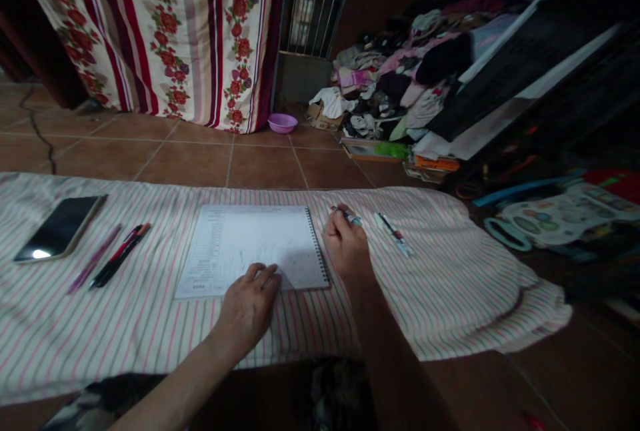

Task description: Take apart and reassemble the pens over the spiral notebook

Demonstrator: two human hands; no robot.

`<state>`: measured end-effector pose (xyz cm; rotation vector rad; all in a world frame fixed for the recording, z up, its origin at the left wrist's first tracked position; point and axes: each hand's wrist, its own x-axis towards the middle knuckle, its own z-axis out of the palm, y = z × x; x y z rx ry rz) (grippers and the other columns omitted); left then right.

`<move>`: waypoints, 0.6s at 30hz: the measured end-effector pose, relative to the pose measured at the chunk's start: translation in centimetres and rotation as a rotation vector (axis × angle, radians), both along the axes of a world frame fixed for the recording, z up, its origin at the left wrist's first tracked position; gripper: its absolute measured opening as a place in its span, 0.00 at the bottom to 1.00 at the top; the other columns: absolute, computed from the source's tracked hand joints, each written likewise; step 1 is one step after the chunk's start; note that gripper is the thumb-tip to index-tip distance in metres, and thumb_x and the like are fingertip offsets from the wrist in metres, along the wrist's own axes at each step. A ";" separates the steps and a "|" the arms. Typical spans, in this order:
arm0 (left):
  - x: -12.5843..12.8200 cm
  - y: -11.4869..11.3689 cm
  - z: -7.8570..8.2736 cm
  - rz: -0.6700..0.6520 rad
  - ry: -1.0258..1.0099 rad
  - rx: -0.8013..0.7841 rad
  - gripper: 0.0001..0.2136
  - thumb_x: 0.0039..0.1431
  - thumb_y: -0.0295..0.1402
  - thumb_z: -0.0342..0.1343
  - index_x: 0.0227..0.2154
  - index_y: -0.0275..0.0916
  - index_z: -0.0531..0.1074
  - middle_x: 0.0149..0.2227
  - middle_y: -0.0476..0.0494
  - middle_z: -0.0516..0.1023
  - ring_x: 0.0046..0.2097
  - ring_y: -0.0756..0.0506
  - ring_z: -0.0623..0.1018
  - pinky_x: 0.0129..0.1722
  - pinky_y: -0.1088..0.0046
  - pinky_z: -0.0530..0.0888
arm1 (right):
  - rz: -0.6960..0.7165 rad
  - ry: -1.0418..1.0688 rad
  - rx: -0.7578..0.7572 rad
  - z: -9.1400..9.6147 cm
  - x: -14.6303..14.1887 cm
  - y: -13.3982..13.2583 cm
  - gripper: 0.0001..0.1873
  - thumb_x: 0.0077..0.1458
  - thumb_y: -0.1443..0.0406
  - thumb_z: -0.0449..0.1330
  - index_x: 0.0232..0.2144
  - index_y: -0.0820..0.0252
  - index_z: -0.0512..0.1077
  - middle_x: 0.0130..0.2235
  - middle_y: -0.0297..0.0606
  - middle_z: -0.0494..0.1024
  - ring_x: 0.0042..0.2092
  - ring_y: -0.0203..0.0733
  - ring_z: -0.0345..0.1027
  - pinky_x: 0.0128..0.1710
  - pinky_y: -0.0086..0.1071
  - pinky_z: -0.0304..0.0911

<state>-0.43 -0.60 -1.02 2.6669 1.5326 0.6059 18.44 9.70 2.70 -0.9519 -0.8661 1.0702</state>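
Observation:
A spiral-bound notebook [260,237] lies on the striped cloth, with its wire binding on the right side and faint marks across the white page. My left hand [253,301] rests on its lower edge, fingers loosely spread on the paper. Just right of the binding, my right hand [349,244] is closed around a pen [354,219]; part of the pen is hidden by the fingers. Another pen [395,235], dark and pale, lies on the cloth to the right of that hand.
Several pens [120,256] lie left of the notebook, with a smartphone [61,227] beyond them. The striped cloth [450,284] covers the low surface. Behind are a purple basin [283,123], a floral curtain [200,37] and a heap of clothes [400,84]. Toys [565,214] stand at the right.

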 end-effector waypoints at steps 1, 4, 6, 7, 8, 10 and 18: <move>0.0 0.0 0.0 -0.002 0.000 -0.002 0.15 0.54 0.20 0.48 0.44 0.36 0.69 0.50 0.42 0.72 0.49 0.40 0.68 0.39 0.64 0.76 | -0.026 -0.024 -0.014 -0.4 -0.1 0.1 0.15 0.44 0.56 0.61 0.33 0.57 0.67 0.25 0.28 0.66 0.24 0.29 0.58 0.22 0.23 0.55; 0.0 0.0 -0.1 0.000 0.000 0.005 0.15 0.55 0.22 0.47 0.45 0.36 0.69 0.51 0.41 0.72 0.49 0.40 0.68 0.37 0.64 0.76 | -0.070 -0.160 -0.082 -1.6 -0.4 0.5 0.18 0.45 0.52 0.59 0.31 0.61 0.70 0.23 0.30 0.68 0.23 0.30 0.58 0.20 0.24 0.53; 0.0 0.0 0.0 0.002 0.001 0.009 0.14 0.56 0.22 0.47 0.45 0.36 0.69 0.51 0.41 0.72 0.49 0.40 0.68 0.37 0.64 0.76 | -0.043 -0.239 -0.133 -2.4 -0.4 0.7 0.19 0.43 0.51 0.61 0.27 0.63 0.71 0.22 0.32 0.70 0.21 0.30 0.58 0.19 0.25 0.53; 0.0 0.0 0.0 0.002 0.001 0.007 0.14 0.56 0.22 0.47 0.45 0.36 0.69 0.51 0.41 0.72 0.49 0.40 0.68 0.37 0.64 0.76 | -0.028 -0.268 -0.152 -2.6 -0.3 0.8 0.20 0.42 0.51 0.61 0.25 0.63 0.71 0.22 0.33 0.71 0.21 0.29 0.57 0.19 0.25 0.53; 0.0 0.0 0.0 0.001 0.001 0.004 0.14 0.56 0.22 0.47 0.45 0.36 0.69 0.51 0.41 0.72 0.49 0.40 0.68 0.38 0.64 0.76 | -0.012 -0.289 -0.163 -2.9 -0.2 0.9 0.20 0.42 0.50 0.62 0.25 0.63 0.71 0.21 0.33 0.71 0.20 0.29 0.57 0.19 0.25 0.53; 0.0 0.0 0.1 0.002 0.002 -0.004 0.14 0.56 0.22 0.48 0.45 0.35 0.69 0.51 0.41 0.72 0.49 0.40 0.68 0.38 0.64 0.76 | 0.001 -0.310 -0.159 -3.3 0.0 1.1 0.21 0.42 0.50 0.61 0.26 0.64 0.72 0.20 0.32 0.71 0.19 0.29 0.56 0.19 0.25 0.53; 0.1 -0.1 0.1 -0.001 -0.007 0.014 0.14 0.56 0.22 0.47 0.44 0.36 0.69 0.51 0.40 0.72 0.49 0.40 0.68 0.39 0.63 0.76 | 0.045 -0.421 -0.123 -4.9 0.1 2.2 0.23 0.45 0.49 0.57 0.31 0.65 0.72 0.24 0.37 0.74 0.21 0.31 0.62 0.20 0.26 0.57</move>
